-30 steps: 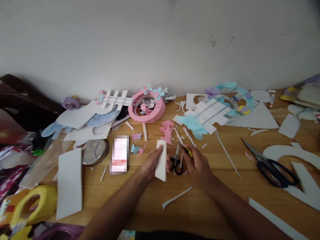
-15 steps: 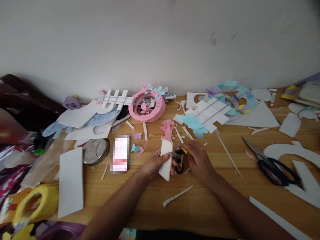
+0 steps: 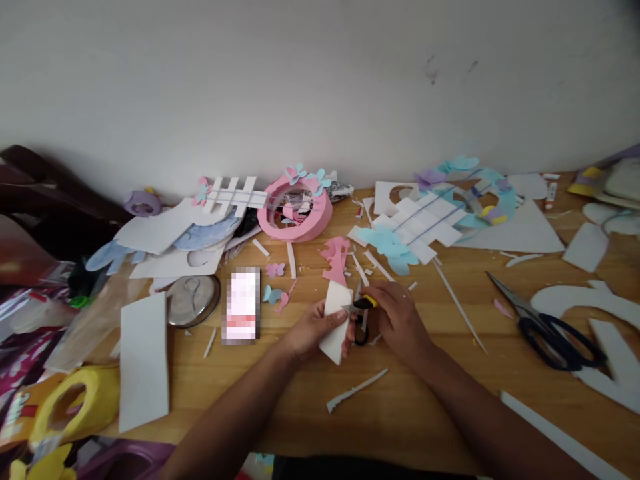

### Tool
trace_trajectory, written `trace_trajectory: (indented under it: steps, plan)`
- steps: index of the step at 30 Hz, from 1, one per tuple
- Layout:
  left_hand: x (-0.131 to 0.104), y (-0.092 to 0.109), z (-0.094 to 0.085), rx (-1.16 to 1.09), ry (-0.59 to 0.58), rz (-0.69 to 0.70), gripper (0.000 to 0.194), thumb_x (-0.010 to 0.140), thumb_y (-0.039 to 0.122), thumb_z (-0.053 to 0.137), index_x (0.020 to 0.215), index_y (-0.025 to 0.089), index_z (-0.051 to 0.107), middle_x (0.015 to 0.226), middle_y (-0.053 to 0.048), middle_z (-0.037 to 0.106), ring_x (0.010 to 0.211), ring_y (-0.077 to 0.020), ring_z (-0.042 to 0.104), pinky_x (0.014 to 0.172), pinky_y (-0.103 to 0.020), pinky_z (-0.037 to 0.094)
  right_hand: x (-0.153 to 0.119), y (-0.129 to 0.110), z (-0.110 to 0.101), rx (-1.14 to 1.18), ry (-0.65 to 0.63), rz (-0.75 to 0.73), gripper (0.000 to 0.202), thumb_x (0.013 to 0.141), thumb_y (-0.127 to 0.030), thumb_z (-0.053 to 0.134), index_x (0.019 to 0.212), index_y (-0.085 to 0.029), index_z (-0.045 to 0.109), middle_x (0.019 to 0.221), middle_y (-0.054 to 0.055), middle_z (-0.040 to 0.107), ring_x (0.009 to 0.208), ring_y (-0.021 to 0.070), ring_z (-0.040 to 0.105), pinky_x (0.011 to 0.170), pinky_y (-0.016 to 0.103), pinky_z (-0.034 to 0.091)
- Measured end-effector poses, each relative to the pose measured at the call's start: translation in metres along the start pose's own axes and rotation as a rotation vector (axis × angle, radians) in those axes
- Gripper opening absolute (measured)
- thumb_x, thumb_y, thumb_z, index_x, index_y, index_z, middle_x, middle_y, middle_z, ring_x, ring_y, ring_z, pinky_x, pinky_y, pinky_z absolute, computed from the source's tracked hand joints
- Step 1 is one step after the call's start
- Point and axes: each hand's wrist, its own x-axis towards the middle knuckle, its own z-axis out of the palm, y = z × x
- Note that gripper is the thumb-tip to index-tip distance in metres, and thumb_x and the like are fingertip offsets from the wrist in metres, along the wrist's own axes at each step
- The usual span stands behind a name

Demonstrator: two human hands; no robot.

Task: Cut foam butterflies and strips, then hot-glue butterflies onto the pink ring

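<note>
Near the middle of the table, my left hand (image 3: 317, 330) grips a small white foam board piece (image 3: 336, 337), thumb on its face and fingertips behind the right edge. My right hand (image 3: 400, 317) is closed on a yellow and black utility knife (image 3: 367, 302). The knife's blade lies at the right edge of the foam piece. Just past the piece is a pink paper scrap (image 3: 335, 259). Behind the knife and fingers, partly hidden, lies a small pair of black-handled scissors (image 3: 361, 331). A ragged white strip (image 3: 357, 390) lies nearer me.
Large scissors (image 3: 545, 330) lie at right beside white foam cutouts (image 3: 575, 300). A phone (image 3: 241, 307), a round metal tin (image 3: 190, 301) and a white board (image 3: 144, 362) are at left. Against the wall stand a pink ring (image 3: 295, 227) and a blue ring craft (image 3: 465, 190).
The foam piece has turned slightly in my left hand, its face tilting more toward me. My right hand and the knife have barely moved. The whole view has shifted a little.
</note>
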Motion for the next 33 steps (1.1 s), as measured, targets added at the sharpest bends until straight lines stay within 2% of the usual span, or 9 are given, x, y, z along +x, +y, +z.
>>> trace_trajectory:
  steps: [7, 16, 26, 33]
  plan:
    - [0.0, -0.001, 0.003, 0.021, -0.006, 0.008, 0.042, 0.078, 0.05, 0.077, 0.091, 0.014, 0.06, 0.069, -0.003, 0.067, 0.047, -0.0128, 0.061, 0.046, -0.024, 0.053, -0.003, -0.005, 0.002, 0.0, -0.012, 0.003, 0.052, 0.076, 0.003, 0.043, 0.119, -0.022, 0.058, 0.107, 0.009, 0.065, 0.101, 0.027, 0.057, 0.091, 0.047, 0.045]
    - [-0.004, -0.001, 0.004, 0.013, -0.069, -0.006, 0.046, 0.076, 0.052, 0.078, 0.092, 0.013, 0.06, 0.07, -0.004, 0.066, 0.049, -0.013, 0.062, 0.047, -0.024, 0.053, -0.004, -0.011, 0.002, -0.022, -0.038, -0.018, 0.043, 0.081, -0.001, 0.046, 0.118, -0.021, 0.057, 0.106, 0.01, 0.063, 0.1, 0.028, 0.057, 0.089, 0.049, 0.047]
    - [-0.007, 0.003, 0.009, 0.113, -0.104, -0.034, 0.047, 0.077, 0.055, 0.076, 0.091, 0.013, 0.058, 0.07, -0.004, 0.066, 0.049, -0.012, 0.062, 0.046, -0.021, 0.051, -0.005, -0.012, 0.002, -0.069, -0.034, -0.048, 0.037, 0.083, -0.003, 0.048, 0.115, -0.018, 0.057, 0.105, 0.012, 0.062, 0.1, 0.0288, 0.056, 0.088, 0.048, 0.047]
    - [-0.008, 0.0, 0.011, 0.051, -0.157, -0.01, 0.043, 0.08, 0.051, 0.076, 0.092, 0.013, 0.059, 0.069, -0.002, 0.065, 0.048, -0.0114, 0.061, 0.044, -0.021, 0.052, -0.005, -0.015, 0.0, -0.059, -0.061, -0.034, 0.029, 0.088, -0.006, 0.048, 0.114, -0.016, 0.058, 0.104, 0.012, 0.061, 0.099, 0.0288, 0.055, 0.087, 0.047, 0.046]
